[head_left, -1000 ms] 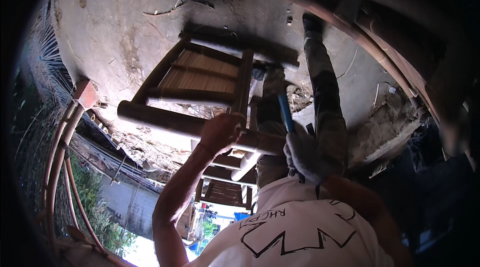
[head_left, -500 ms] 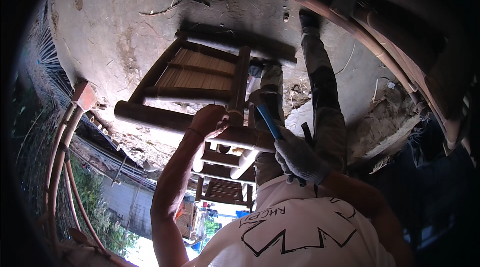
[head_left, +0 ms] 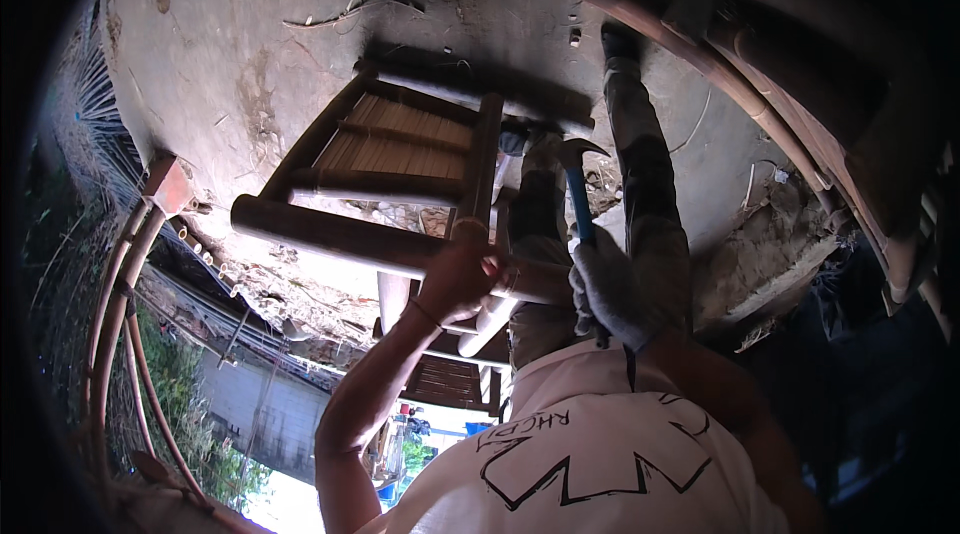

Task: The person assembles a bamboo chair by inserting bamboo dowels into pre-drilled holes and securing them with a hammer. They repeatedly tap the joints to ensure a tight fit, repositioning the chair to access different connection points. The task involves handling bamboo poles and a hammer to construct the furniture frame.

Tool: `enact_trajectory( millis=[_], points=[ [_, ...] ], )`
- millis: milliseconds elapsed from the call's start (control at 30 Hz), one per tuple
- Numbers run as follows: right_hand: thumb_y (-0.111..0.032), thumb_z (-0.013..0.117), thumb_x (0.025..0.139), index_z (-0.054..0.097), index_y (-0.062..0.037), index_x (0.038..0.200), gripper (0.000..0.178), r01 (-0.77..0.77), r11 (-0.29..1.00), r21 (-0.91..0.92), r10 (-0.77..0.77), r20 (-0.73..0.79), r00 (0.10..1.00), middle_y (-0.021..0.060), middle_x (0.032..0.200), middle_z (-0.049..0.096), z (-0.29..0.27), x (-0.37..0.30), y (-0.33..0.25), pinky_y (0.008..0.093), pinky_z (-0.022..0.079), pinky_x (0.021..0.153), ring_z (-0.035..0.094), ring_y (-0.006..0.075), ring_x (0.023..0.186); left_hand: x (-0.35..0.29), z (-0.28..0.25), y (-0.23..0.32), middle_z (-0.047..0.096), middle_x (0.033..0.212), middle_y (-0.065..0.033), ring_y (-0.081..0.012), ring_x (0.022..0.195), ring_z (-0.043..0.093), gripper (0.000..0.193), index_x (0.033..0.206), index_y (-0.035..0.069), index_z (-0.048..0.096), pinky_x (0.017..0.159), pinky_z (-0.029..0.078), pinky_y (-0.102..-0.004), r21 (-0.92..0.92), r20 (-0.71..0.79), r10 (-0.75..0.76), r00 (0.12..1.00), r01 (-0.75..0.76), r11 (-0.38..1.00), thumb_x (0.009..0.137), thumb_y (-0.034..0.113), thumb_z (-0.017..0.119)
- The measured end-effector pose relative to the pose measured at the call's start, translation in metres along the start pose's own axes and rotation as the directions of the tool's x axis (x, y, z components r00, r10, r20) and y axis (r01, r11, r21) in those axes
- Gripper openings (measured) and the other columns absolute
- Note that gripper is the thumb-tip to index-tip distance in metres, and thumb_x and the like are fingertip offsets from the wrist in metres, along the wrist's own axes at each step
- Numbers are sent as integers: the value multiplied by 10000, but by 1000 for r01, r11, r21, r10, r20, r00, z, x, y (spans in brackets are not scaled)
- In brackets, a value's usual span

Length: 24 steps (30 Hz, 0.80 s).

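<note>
A dark bamboo frame with a slatted panel, like a piece of furniture [head_left: 340, 232], lies tilted before my legs. My bare left hand [head_left: 462, 280] is closed against its thick near pole, just below the joint with an upright post [head_left: 478, 164]. The fingertips are pinched together; whatever they hold is too small or hidden to make out. In my gloved right hand [head_left: 605, 284] is a claw hammer [head_left: 579, 199] with a blue handle. Its metal head points away from me, above and right of the pole, touching nothing that I can see.
Bamboo furniture [head_left: 700, 49] curves along the upper right. Broken, rubble-like ground [head_left: 780, 254] lies right of my legs. Bent bamboo poles [head_left: 130, 304] stand at the left. Scraps and a thin twig [head_left: 330, 22] litter the concrete floor [head_left: 210, 44]. A slatted piece [head_left: 450, 381] hangs low near my shirt.
My left hand has slid right along the pole, past the post joint. The hammer has swung right and more upright, its head now away from the post, with my right hand turning with it.
</note>
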State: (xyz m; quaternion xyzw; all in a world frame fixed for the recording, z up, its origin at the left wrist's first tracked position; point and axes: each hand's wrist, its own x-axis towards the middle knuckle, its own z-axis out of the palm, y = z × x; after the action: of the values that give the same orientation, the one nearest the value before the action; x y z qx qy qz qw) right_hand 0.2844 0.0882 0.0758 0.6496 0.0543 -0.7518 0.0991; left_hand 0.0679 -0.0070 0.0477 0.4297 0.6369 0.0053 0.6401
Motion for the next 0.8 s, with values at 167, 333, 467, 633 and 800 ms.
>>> enact_trajectory(
  millis=[167,333,467,633,800],
  points=[
    [-184,478,969,484,-75,1182,240,8,1000,-21,-7,41,999,-12,585,431,-17,6,-6,247,386,362,411,80,401,22,-24,-56,704,827,-128,-312,796,702,169,932,76,671,708,556,-378,-114,-124,-121,985,107,988,871,224,618],
    [-176,486,961,469,-59,1189,257,52,996,-74,-46,78,996,-8,601,442,-17,6,-4,250,387,367,414,81,403,24,-20,-58,704,875,-141,-335,829,690,218,896,143,725,741,561,-429,164,10,-188,982,184,969,818,324,630],
    [-152,496,948,491,-78,1063,137,23,996,-89,-16,84,996,-14,599,447,-12,5,-2,240,374,368,404,72,398,28,-20,-60,701,895,-140,-330,845,684,224,924,218,755,754,564,-432,268,89,-202,975,171,948,794,358,639],
    [-193,493,967,426,-43,1299,370,19,986,-166,9,171,985,10,639,492,-7,3,2,257,416,393,457,88,430,26,-23,-49,698,875,-132,-325,836,682,196,928,270,758,754,564,-428,261,69,-215,974,191,946,797,352,638],
    [-204,463,982,480,-72,1213,266,54,982,-181,-14,212,977,-4,606,453,3,-5,-3,246,375,367,414,75,403,28,-16,-60,696,860,-129,-319,827,683,193,941,291,756,747,563,-427,318,85,-172,981,137,938,803,354,636]
  ],
)
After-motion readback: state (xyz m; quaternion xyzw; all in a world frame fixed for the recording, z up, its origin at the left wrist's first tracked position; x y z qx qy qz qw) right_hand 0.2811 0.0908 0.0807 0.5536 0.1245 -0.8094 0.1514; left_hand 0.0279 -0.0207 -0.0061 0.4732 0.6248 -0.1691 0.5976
